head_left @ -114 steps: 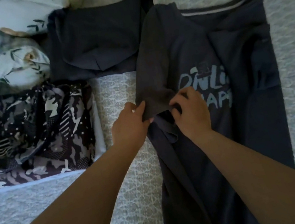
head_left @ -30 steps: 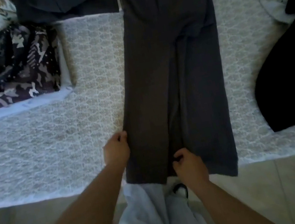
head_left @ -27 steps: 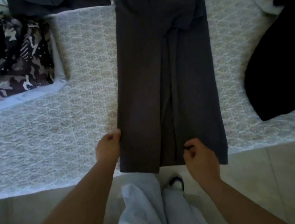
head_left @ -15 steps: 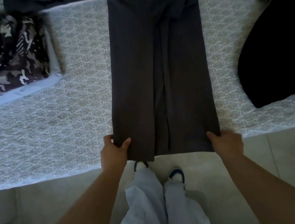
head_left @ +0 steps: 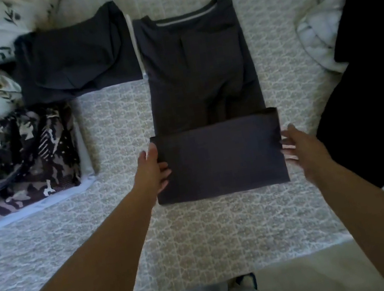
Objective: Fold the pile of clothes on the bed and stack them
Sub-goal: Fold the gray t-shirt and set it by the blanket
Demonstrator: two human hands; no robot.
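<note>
Since half a second ago, the hem I see has come up off the bed edge and lies doubled over the dark shirt (head_left: 200, 67) at frame centre. My left hand (head_left: 150, 171) rests with relaxed fingers (head_left: 163, 173) on the fold's left edge; my right hand (head_left: 300, 149) hovers spread beside its right edge. One more fold, I judge, then it joins the folded dark garment (head_left: 75, 55) upper left.

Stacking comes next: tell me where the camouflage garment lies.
In the head view, the camouflage garment lies at the bed's left side, below the folded dark garment, left of the grey shirt.
</note>
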